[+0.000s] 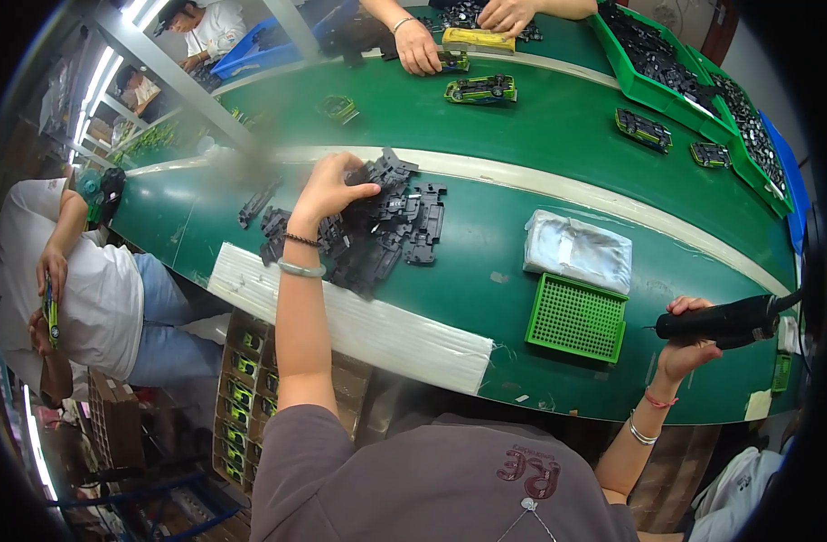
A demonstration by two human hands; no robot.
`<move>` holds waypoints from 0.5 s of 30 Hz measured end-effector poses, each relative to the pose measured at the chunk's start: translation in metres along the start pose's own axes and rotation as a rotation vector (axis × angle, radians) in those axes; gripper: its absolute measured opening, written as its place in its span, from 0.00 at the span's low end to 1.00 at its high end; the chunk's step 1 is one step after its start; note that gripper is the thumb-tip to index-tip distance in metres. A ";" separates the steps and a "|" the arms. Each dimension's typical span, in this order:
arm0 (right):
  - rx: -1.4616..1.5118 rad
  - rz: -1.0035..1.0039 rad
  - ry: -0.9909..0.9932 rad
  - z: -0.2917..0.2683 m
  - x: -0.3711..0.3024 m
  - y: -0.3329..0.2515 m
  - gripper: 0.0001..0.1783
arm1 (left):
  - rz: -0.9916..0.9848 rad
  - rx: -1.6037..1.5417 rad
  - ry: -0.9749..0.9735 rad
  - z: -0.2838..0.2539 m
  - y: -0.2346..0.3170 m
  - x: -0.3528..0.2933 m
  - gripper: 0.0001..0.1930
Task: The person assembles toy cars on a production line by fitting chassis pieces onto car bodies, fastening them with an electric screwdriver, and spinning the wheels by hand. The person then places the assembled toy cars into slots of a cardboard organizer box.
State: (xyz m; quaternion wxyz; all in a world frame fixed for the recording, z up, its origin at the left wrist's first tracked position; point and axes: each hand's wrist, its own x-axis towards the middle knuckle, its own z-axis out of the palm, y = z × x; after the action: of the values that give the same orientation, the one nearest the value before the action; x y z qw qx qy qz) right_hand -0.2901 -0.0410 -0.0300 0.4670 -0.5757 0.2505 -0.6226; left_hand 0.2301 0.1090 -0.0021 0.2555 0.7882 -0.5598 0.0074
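My left hand (330, 188) reaches over a loose pile of black plastic toy-car chassis (427, 226) on the green bench. Its thumb and fingers close on one chassis (392, 169) at the pile's far side; the fingertips are partly hidden. At the right, my right hand (683, 354) is wrapped round a black electric screwdriver (725, 322), held level with its thin bit pointing left and its cord running off to the right. Between my hands, nearer the right one, lie a green perforated tray (576, 318) and a plastic-wrapped pale block (578, 251).
A white ridged strip (341, 316) lines the bench's near edge. Beyond a pale rail, upturned toy cars (482, 89) lie on a green belt (558, 117). Across it, a co-worker's hands (417, 47) handle another car. Green bins (657, 63) hold black parts. Another person stands at left.
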 end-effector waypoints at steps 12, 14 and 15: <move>0.012 0.002 -0.009 -0.003 -0.003 0.000 0.47 | 0.026 -0.115 0.207 -0.009 0.044 0.004 0.28; 0.021 -0.001 -0.007 -0.003 -0.002 -0.001 0.47 | -0.071 -0.239 0.149 -0.011 0.055 0.007 0.29; 0.019 0.007 -0.005 -0.002 -0.001 0.000 0.47 | -0.075 -0.238 0.150 -0.008 0.053 0.011 0.29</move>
State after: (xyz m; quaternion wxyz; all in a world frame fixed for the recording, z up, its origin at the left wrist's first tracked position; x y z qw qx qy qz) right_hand -0.2922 -0.0403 -0.0311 0.4753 -0.5719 0.2451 -0.6220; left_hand 0.1898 0.0900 0.0294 0.3883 0.7700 -0.5062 -0.0095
